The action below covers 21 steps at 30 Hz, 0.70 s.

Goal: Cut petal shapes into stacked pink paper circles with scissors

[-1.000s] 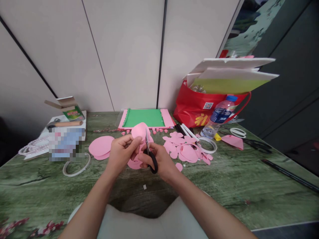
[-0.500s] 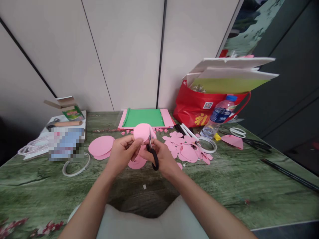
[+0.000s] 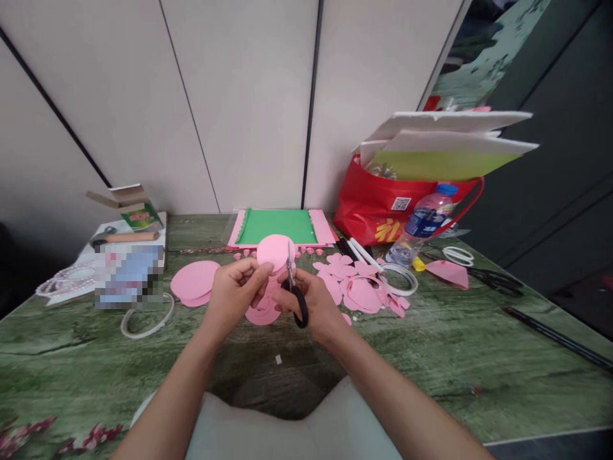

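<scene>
Between thumb and fingers, my left hand (image 3: 242,287) pinches the lower edge of a round pink paper piece (image 3: 272,252). A pair of scissors (image 3: 299,305) with black handles is gripped in my right hand (image 3: 313,297), its metal blades pointing up at the right edge of that paper. Whether the blades are parted is hard to make out. Under my hands lie more pink paper pieces (image 3: 262,314) on the table. Two overlapping pink paper circles (image 3: 195,282) rest left of my left hand, and a pile of petal-shaped pink cutouts (image 3: 361,294) lies right of my right hand.
Green and pink sheets (image 3: 280,225) lie at the back against the wall. A red bag (image 3: 361,207) with boards stands back right, behind a water bottle (image 3: 424,223). Tape rolls (image 3: 400,280), black scissors (image 3: 495,279) and a dark stick (image 3: 550,332) are at right; an opened box (image 3: 141,218) stands left.
My hands stay almost in place. The scissors' blades have shifted slightly along the right edge of the pink paper, and less of the paper shows to the right of them.
</scene>
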Tool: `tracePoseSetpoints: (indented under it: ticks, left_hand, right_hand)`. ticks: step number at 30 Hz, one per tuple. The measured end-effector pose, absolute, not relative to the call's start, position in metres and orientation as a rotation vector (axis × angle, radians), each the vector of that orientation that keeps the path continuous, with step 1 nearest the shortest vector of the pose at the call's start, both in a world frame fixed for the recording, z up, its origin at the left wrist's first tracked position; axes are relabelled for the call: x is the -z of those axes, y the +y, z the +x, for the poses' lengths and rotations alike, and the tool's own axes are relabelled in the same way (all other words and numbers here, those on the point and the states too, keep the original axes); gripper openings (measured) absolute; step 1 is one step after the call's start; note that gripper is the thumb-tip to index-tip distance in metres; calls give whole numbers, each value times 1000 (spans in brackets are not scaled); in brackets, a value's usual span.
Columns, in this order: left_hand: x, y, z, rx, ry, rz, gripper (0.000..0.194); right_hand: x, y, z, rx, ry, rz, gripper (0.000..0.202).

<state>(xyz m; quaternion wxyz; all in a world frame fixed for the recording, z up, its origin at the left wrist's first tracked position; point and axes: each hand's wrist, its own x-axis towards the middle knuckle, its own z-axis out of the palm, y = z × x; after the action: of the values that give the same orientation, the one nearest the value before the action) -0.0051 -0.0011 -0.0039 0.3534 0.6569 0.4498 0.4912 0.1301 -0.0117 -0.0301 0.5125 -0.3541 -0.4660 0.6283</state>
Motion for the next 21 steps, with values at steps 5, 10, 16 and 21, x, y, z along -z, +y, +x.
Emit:
tracePoseSetpoints:
  ticks: [5, 10, 16, 21]
  left_hand:
    - [5, 0, -6, -1300, 1148, 1664, 31]
    - [6, 0, -7, -1331, 1146, 1641, 30]
    - [6, 0, -7, -1344, 1144, 1624, 30]
    - [7, 0, -5, -1390, 1078, 1510, 25]
  right_hand:
    - [33, -11, 130, -1508, -1126, -853, 34]
    - [36, -10, 129, -1550, -1096, -837, 34]
    - [35, -11, 128, -1557, -1098, -853, 34]
    - [36, -12, 127, -1558, -1100, -853, 35]
